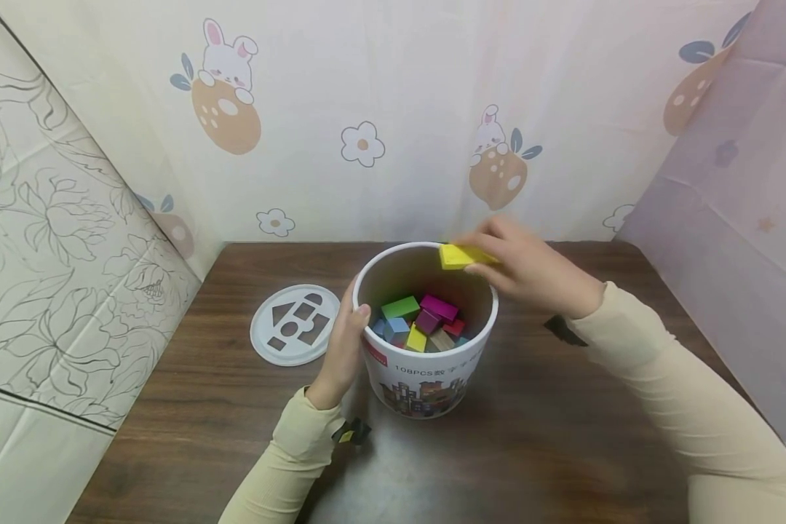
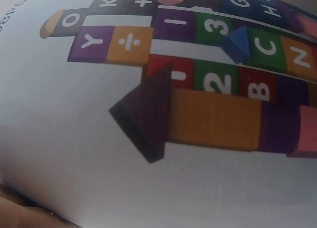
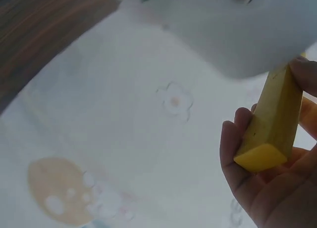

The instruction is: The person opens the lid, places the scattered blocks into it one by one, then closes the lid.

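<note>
A white bucket (image 1: pixel 419 370) with printed block pictures stands on the table, its top uncovered. My left hand (image 1: pixel 344 346) holds the bucket's left side, thumb at the rim; the left wrist view is filled by its printed wall (image 2: pixel 94 139). Over the right rim, my right hand (image 1: pixel 530 266) pinches a yellow block (image 1: pixel 455 257) between thumb and fingers. The right wrist view shows this long yellow block (image 3: pixel 270 124) in the fingers. Inside the bucket lie several coloured blocks, among them a green block (image 1: pixel 400 307), a magenta block (image 1: pixel 439 308) and a blue block (image 1: pixel 396 329).
Left of the bucket, a round white lid (image 1: pixel 262 320) with cut-out shapes lies flat on the brown wooden table (image 1: pixel 190 415). Printed curtains (image 1: pixel 314 87) hang behind the table and at both sides.
</note>
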Tool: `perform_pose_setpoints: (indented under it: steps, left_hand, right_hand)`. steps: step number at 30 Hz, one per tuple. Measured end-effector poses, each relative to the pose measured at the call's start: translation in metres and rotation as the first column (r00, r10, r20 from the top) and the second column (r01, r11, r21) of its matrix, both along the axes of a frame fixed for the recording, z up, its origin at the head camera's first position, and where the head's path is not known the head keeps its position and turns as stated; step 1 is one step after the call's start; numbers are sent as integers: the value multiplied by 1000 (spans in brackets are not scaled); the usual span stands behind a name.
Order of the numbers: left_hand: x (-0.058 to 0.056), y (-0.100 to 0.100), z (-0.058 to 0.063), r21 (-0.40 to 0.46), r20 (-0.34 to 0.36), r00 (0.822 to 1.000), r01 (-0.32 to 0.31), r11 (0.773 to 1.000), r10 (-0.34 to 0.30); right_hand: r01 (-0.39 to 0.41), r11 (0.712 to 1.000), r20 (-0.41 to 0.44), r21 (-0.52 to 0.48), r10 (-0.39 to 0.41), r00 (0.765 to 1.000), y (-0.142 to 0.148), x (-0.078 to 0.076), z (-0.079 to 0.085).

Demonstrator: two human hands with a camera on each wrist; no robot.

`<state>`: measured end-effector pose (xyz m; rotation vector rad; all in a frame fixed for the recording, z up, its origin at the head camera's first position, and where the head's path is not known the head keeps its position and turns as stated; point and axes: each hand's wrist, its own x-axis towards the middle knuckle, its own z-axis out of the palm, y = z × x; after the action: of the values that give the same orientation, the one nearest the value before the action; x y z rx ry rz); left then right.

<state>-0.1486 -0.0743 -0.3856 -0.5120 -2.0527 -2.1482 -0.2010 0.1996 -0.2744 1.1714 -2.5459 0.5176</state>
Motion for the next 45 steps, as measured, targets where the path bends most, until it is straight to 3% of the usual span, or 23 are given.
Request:
perform_pose_setpoints:
  steps: [5, 11, 20, 26, 45]
  left_hand:
    - [0, 0, -1, -8, 16, 1000, 2, 1000, -1]
    - [0, 1, -1, -19, 34, 999, 1, 1000, 0]
    - [0, 1, 0, -20, 55, 998, 9, 1000, -8]
    - [0, 0, 0, -8, 38, 999, 16, 1000, -16]
    - [0, -1, -1, -23, 30, 1000, 8, 1000, -7]
  right_hand:
    - [-92, 995, -7, 41, 92, 996, -22, 3, 3]
    - [-138, 984, 77, 115, 130, 989, -45, 7, 5]
    - [-245, 938, 106, 247, 225, 969, -74, 6, -3]
    - [-262, 920, 175, 290, 218, 960, -82, 6, -7]
    - [-246, 904, 199, 350, 185, 962, -83, 1, -21]
